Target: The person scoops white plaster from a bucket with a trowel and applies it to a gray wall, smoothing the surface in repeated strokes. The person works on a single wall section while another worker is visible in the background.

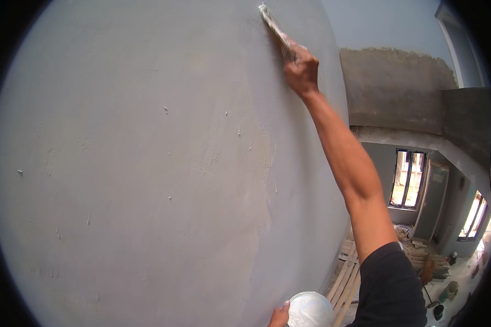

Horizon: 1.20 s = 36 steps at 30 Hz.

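Observation:
My right arm reaches far up along a large grey wall [147, 163]. At its end my right hand [301, 68] is closed around a putty trowel [271, 20], whose blade shows almost edge-on. White putty smears the trowel, and it lies against or very close to the wall near the top; I cannot tell which. At the bottom edge my left hand [280, 316] grips the rim of a round white container [311, 312] with white putty in it. Only a few fingers of that hand show. The wall bears small white lumps and a ragged coat edge.
Right of the wall's corner is a bare brown cement band [395, 90]. Below lies a room with a dark-framed window [407, 179] and a leaning door panel [433, 201]. Wooden planks [343, 283] stand beside the wall's foot. Buckets and loose things [439, 310] litter the floor.

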Available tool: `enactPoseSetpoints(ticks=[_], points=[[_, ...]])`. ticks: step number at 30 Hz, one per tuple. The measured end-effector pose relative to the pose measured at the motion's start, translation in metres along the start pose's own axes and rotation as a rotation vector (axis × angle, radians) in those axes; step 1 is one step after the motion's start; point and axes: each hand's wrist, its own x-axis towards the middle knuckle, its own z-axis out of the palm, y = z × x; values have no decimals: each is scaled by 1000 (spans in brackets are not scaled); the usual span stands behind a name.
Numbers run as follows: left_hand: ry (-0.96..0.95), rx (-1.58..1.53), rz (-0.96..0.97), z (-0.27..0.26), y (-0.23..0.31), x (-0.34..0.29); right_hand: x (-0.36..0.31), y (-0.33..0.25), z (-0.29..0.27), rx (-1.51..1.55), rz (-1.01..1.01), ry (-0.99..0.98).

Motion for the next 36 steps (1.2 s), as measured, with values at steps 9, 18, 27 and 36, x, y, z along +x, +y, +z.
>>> enactPoseSetpoints(ticks=[9, 18, 27, 36], points=[[-218, -262, -211, -7, 44, 6, 6, 19, -27, -13, 329, -127], [-201, -351, -261, -19, 76, 3, -45, 8, -36, 32, 291, -178], [-233, -399, -256, -14, 92, 7, 52, 16, -18, -28, 749, -286], [-242, -428, -245, -21, 99, 6, 115, -118, -5, 137, 277, -230]])
